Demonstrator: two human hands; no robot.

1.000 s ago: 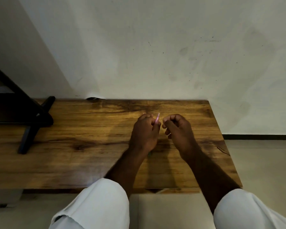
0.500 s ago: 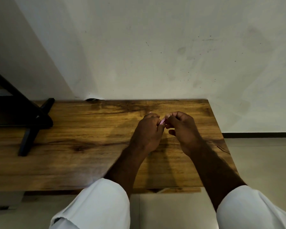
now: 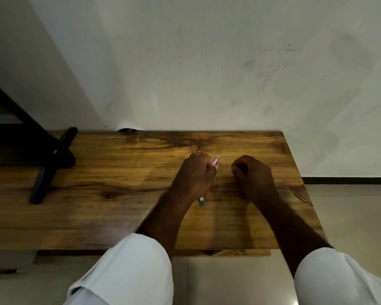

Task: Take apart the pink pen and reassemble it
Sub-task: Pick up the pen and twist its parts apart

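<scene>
My left hand [image 3: 196, 175] is closed around the pink pen [image 3: 215, 161] above the wooden table [image 3: 119, 177]. The pen's pink tip pokes out past my thumb, pointing away and to the right. Its teal and white back end [image 3: 202, 201] shows below the heel of my hand, and the rest of the barrel is hidden in my fist. My right hand [image 3: 254, 175] is curled into a loose fist a short way to the right of the tip, not touching the pen. I see nothing in its fingers, though the inside of the fist is hidden.
A black stand [image 3: 44, 172] with crossed legs sits on the table's left end. A pale wall runs along the table's far edge. The table's right edge lies just beyond my right hand, with tiled floor [image 3: 350, 216] past it. White sleeves cover both forearms near the front edge.
Half a second ago my right fingertips were pinched on the pen's tip. They have now pulled away to the right, while my left hand keeps hold of the pen.
</scene>
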